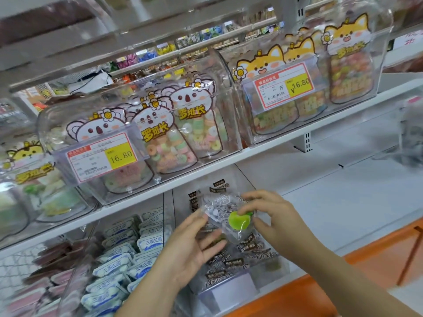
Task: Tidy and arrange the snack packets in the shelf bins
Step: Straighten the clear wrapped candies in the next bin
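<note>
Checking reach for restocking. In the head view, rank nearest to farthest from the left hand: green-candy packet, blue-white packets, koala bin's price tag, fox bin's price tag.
1. Green-candy packet, right at the left hand, by its thumb.
2. Blue-white packets, in the lower bin to its left.
3. Koala tag, upper shelf, left.
4. Fox tag, upper shelf, right.
</note>
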Available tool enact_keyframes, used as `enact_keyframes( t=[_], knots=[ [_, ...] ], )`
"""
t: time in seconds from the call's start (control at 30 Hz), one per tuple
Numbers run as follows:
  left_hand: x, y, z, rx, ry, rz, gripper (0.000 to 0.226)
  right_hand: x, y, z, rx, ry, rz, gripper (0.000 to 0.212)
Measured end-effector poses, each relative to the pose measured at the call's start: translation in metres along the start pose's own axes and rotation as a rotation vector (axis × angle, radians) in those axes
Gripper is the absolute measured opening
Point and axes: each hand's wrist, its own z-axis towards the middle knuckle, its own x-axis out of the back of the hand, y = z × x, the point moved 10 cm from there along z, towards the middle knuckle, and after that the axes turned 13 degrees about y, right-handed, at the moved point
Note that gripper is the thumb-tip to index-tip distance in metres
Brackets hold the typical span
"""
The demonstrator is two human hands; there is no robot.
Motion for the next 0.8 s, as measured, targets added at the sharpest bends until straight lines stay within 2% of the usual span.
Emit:
enact_keyframes(
  t=[0.07, 0.13, 0.23, 0.27, 0.33, 0.4, 0.43, 0.5, 0.6, 0.7, 0.73, 0.8],
  knots=[
    [0.001, 0.004, -0.003, 0.005, -0.004, -0.058, 0.025, 0.000, 0.005, 0.000, 0.001, 0.015, -0.012, 0.046],
    [0.010, 0.016, -0.003, -0.114, 0.047, -0.016, 0.024, 0.005, 0.010, 0.002, -0.003, 0.057, -0.011, 0.043],
    [0.025, 0.052, -0.012, -0.616, 0.258, 0.446, 0.028, 0.003, 0.005, 0.001, 0.122, 0.084, -0.065, 0.034],
    [0.019, 0.059, -0.023, -0.780, 0.281, 0.597, 0.029, -0.002, 0.000, -0.001, 0.177, 0.087, -0.091, 0.030],
    [-0.004, 0.058, -0.043, -0.994, 0.235, 0.773, 0.032, -0.010, -0.010, -0.005, 0.253, 0.086, -0.135, 0.024],
    [-0.023, 0.049, -0.055, -1.105, 0.176, 0.867, 0.033, -0.015, -0.019, -0.009, 0.311, 0.086, -0.175, 0.024],
    [-0.028, 0.045, -0.057, -1.116, 0.162, 0.905, 0.031, -0.014, -0.020, -0.009, 0.324, 0.098, -0.178, 0.027],
    [-0.030, 0.044, -0.053, -1.033, 0.115, 0.899, 0.025, -0.007, -0.018, -0.008, 0.313, 0.139, -0.137, 0.022],
    [-0.029, 0.047, -0.044, -0.810, -0.052, 0.685, 0.041, 0.001, -0.015, -0.006, 0.317, 0.169, -0.072, 0.020],
    [-0.028, 0.057, -0.036, -0.744, -0.079, 0.607, 0.019, 0.003, -0.024, -0.009, 0.367, 0.176, -0.038, 0.017],
    [-0.026, 0.056, -0.030, -0.690, -0.092, 0.567, 0.022, 0.003, -0.027, -0.009, 0.380, 0.178, -0.026, 0.014],
    [-0.025, 0.042, -0.018, -0.445, -0.193, 0.468, 0.047, 0.007, -0.030, -0.009, 0.381, 0.190, -0.011, 0.014]
  ],
)
